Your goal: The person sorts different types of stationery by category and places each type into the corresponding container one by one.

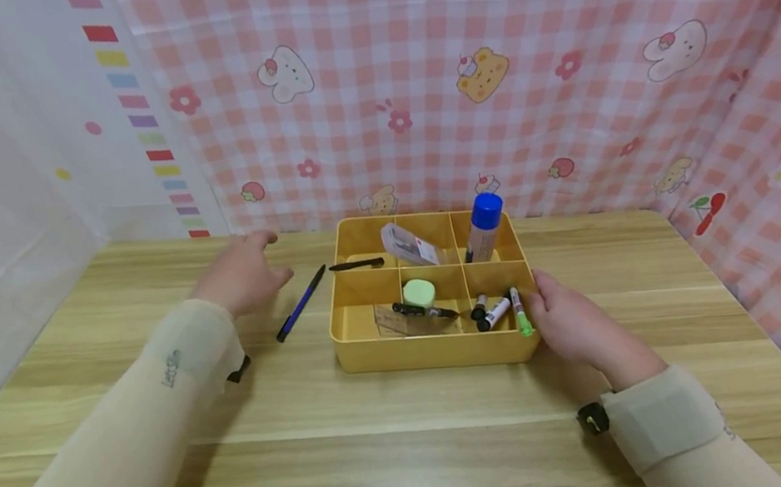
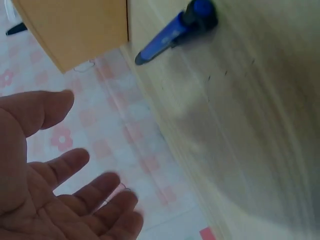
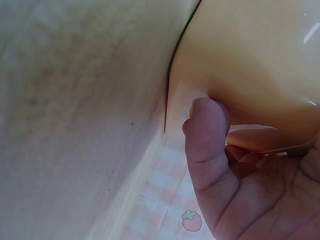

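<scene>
A yellow divided organizer box [image 1: 438,357] stands on the wooden table. My right hand [image 1: 572,321] touches its right outer wall; in the right wrist view a finger [image 3: 207,135] lies against the box's smooth side, and other fingertips are partly hidden. To the left of the box, my left hand [image 1: 239,274] hovers with fingers spread and nothing held. Between that hand and the box lies a blue-and-black pen [image 1: 301,303], also seen in the left wrist view. A black pen [image 1: 357,264] rests across the box's left compartments, over the divider.
Inside the box are a glue stick with a blue cap [image 1: 486,225], a clear plastic case [image 1: 408,245], a pale green round item [image 1: 418,294], a black marker [image 1: 423,311] and several small markers [image 1: 495,314]. Patterned cloth [image 1: 409,64] hangs behind the table [image 1: 363,466].
</scene>
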Motion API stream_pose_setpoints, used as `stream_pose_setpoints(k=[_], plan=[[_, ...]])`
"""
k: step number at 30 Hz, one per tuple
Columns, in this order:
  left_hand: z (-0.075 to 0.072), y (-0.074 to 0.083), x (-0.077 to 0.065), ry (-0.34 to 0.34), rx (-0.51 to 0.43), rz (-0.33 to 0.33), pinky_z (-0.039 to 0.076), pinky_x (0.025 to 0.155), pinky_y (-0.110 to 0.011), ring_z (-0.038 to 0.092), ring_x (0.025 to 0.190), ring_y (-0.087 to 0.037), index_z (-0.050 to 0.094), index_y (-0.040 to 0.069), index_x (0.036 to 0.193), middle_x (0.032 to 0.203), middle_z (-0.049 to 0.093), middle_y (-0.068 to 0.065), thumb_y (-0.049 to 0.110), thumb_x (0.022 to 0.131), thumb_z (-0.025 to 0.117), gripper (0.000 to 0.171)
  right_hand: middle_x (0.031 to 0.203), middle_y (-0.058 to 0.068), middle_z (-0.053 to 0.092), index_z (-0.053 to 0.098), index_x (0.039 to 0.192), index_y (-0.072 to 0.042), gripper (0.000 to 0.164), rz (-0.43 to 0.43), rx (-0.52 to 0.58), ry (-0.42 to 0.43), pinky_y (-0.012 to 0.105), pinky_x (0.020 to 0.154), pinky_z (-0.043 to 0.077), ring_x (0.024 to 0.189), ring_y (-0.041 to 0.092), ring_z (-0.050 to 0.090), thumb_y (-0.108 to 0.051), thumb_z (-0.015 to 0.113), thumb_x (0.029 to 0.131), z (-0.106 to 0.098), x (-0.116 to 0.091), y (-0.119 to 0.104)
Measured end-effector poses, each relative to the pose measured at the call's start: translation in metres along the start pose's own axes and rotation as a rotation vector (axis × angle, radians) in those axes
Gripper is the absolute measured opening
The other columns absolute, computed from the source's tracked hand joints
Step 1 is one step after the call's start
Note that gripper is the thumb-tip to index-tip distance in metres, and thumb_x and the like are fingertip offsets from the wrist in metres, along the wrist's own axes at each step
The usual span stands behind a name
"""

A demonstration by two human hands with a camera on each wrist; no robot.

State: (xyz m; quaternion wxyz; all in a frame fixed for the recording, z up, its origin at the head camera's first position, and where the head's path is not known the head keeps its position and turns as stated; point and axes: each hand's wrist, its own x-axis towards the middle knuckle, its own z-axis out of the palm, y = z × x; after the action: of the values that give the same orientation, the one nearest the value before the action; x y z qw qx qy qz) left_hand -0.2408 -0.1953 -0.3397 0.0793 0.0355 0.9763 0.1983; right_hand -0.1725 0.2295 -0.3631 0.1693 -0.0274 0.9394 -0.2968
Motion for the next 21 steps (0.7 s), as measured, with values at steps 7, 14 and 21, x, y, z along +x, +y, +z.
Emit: stream_pose_setpoints(k=[7,14,21], plan=[[0.015,0.0,-0.005,-0.103,0.057,0.032,0.048,0.11,-0.062,0.06,0.131,-0.04,0.049,0.004,0.152,0.147,0.06,-0.023,0.04,0.101,0.066,0.065,0.164,0.032,0.035,0.012,0.169,-0.004,0.062,-0.028,-0.018,0.011,0.066,0.114,0.043,0.144,0.049,0.046,-0.032,0.024,0.115,0.0,-0.001,-0.001],[0.031,-0.002,-0.01,-0.205,0.101,0.009,0.051,0.106,-0.057,0.065,0.111,-0.031,0.056,0.003,0.141,0.129,0.07,-0.016,0.039,0.098,0.073,0.058,0.164,0.033,0.034,0.013,0.168,-0.001,0.061,-0.052,-0.018,0.023,0.068,0.12,0.034,0.15,0.051,0.037,-0.031,0.025,0.115,0.001,-0.001,-0.001],[0.037,-0.003,-0.01,-0.206,0.135,0.03,0.054,0.096,-0.05,0.065,0.095,-0.025,0.065,0.003,0.121,0.104,0.073,-0.008,0.025,0.1,0.07,0.031,0.165,0.033,0.032,0.012,0.168,-0.002,0.062,-0.038,-0.023,0.018,0.069,0.119,0.034,0.151,0.051,0.037,-0.031,0.024,0.115,0.0,-0.001,-0.002]])
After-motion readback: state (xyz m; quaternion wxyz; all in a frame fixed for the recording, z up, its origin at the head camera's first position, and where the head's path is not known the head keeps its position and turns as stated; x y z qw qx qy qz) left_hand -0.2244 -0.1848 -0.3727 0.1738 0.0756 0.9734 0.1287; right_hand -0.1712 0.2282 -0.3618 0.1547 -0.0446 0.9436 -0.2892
